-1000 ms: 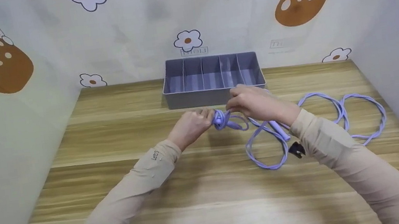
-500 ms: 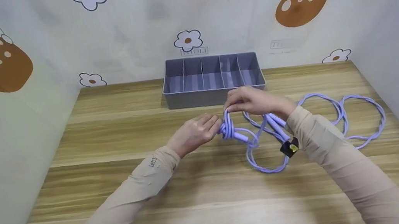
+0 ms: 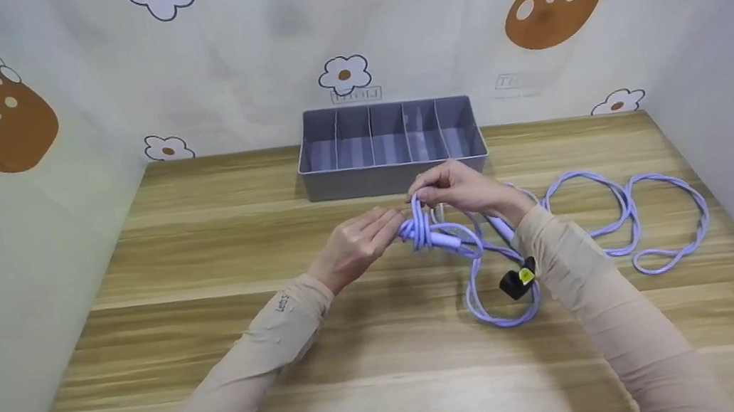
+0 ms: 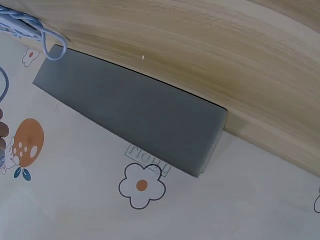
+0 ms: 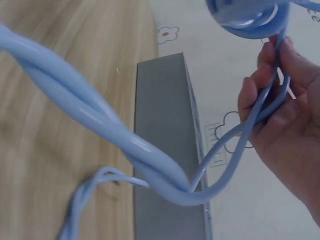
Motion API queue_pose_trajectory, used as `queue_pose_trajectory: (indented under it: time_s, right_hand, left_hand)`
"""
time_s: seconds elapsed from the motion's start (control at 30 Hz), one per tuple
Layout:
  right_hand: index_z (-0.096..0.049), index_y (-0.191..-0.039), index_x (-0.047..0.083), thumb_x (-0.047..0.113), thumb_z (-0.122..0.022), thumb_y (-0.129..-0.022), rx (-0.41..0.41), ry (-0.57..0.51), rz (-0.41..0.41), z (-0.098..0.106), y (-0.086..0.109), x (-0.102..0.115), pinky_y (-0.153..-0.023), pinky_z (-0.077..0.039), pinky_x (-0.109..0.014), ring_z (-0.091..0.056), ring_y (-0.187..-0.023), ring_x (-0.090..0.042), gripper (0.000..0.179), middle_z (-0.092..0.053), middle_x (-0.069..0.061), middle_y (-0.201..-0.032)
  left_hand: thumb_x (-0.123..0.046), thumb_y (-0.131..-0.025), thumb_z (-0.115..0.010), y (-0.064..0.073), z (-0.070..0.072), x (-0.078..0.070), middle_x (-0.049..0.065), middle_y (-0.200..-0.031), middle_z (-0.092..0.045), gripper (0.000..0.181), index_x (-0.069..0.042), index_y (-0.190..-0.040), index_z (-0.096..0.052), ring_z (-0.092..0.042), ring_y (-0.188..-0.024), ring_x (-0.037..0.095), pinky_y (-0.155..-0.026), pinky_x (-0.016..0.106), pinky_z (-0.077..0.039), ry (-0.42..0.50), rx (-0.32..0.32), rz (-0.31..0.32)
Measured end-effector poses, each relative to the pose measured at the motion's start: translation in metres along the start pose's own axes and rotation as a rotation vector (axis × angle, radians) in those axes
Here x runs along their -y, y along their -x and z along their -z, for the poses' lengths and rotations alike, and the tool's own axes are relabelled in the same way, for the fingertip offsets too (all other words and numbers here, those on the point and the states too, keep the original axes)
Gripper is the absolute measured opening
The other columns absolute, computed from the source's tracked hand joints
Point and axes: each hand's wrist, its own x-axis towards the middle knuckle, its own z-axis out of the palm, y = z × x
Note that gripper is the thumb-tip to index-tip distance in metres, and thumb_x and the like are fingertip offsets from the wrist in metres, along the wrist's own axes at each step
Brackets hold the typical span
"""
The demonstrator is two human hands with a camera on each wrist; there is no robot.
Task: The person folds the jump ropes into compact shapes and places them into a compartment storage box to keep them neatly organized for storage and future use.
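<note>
A periwinkle-blue skipping rope (image 3: 422, 234) is wound in several turns about one of its pale handles (image 3: 445, 241) in the head view. My left hand (image 3: 359, 241) grips the left end of this bundle, above the table. Beside it, my right hand (image 3: 456, 187) pinches the cord at the top of the turns, between thumb and fingers. In the right wrist view, two strands run through the fingers of that right hand (image 5: 285, 105), and twisted cord (image 5: 115, 130) hangs across the front. Part of a second handle (image 3: 501, 227) shows near my right wrist.
A grey box (image 3: 363, 180) with several compartments stands at the back of the wooden table (image 3: 216, 256), just beyond my hands. Loose twisted cord (image 3: 702, 216) loops across the right side. A small black piece (image 3: 514, 284) with a yellow spot shows at my right wrist. Patterned sheets enclose the sides.
My right hand has moved slightly left, lifting the cord above the bundle. More turns show about the handle, and the left hand has turned a little. The loose cord has shifted on the right.
</note>
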Motion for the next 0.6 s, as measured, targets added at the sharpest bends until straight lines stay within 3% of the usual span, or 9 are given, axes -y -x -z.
queue_pose_trajectory:
  time_s: [0.1,0.13,0.2,0.33,0.37,0.47,0.6]
  right_hand:
    - [-0.069,-0.093,0.009,0.016,-0.061,-0.086,-0.093,-0.182,0.000,-0.006,0.001,-0.009,-0.063,-0.048,-0.016,-0.058,-0.068,-0.003,0.013,-0.066,0.005,-0.079]
    - [-0.069,-0.095,0.011,0.020,-0.062,-0.086,-0.112,-0.242,0.019,-0.004,-0.003,-0.022,-0.061,-0.047,-0.015,-0.057,-0.067,-0.003,0.014,-0.066,0.005,-0.078]
    - [-0.069,-0.095,0.012,0.023,-0.063,-0.085,-0.172,-0.317,0.039,-0.007,-0.003,-0.027,-0.058,-0.045,-0.012,-0.056,-0.064,-0.001,0.016,-0.064,0.006,-0.075]
    - [-0.067,-0.101,0.005,0.023,-0.063,-0.085,-0.298,-0.413,0.063,-0.024,0.000,-0.014,-0.056,-0.046,-0.012,-0.057,-0.063,0.000,0.025,-0.064,0.006,-0.072]
    - [-0.067,-0.101,0.005,0.022,-0.062,-0.086,-0.341,-0.425,0.056,-0.031,0.004,-0.001,-0.057,-0.047,-0.012,-0.058,-0.063,0.000,0.024,-0.064,0.006,-0.073]
    - [-0.064,-0.107,0.000,0.029,-0.067,-0.081,-0.437,-0.460,0.038,-0.043,0.008,0.007,-0.065,-0.048,-0.014,-0.059,-0.072,-0.002,0.039,-0.066,0.005,-0.082]
    - [-0.049,-0.119,-0.014,0.046,-0.072,-0.069,-0.502,-0.459,0.017,-0.052,0.008,-0.001,-0.073,-0.045,-0.016,-0.058,-0.083,-0.005,0.081,-0.065,0.007,-0.095]
  left_hand:
    - [-0.008,-0.081,-0.062,-0.003,-0.002,-0.002,0.011,-0.093,-0.069,0.019,0.001,-0.097,-0.065,-0.066,-0.083,0.021,-0.078,0.026,-0.052,0.035,-0.057,0.054]
    - [-0.008,-0.082,-0.061,-0.005,-0.003,-0.002,0.011,-0.093,-0.069,0.019,0.001,-0.098,-0.065,-0.066,-0.083,0.020,-0.078,0.026,-0.052,0.045,-0.074,0.074]
    - [-0.008,-0.084,-0.060,-0.009,-0.005,-0.003,0.011,-0.094,-0.068,0.019,0.002,-0.099,-0.065,-0.066,-0.084,0.020,-0.077,0.025,-0.052,0.057,-0.101,0.112]
    - [-0.003,-0.081,-0.062,-0.014,-0.008,-0.004,0.013,-0.096,-0.068,0.021,0.004,-0.101,-0.064,-0.066,-0.085,0.020,-0.077,0.026,-0.052,0.071,-0.152,0.183]
    - [0.000,-0.080,-0.063,-0.015,-0.009,-0.005,0.013,-0.096,-0.068,0.021,0.004,-0.101,-0.064,-0.066,-0.085,0.019,-0.077,0.026,-0.053,0.070,-0.162,0.195]
    - [0.006,-0.076,-0.065,-0.018,-0.014,-0.006,0.012,-0.095,-0.068,0.024,0.003,-0.099,-0.065,-0.067,-0.083,0.019,-0.076,0.026,-0.053,0.067,-0.184,0.240]
    - [0.007,-0.072,-0.067,-0.018,-0.018,-0.008,0.012,-0.092,-0.069,0.028,0.001,-0.099,-0.066,-0.067,-0.076,0.020,-0.072,0.025,-0.054,0.057,-0.190,0.293]
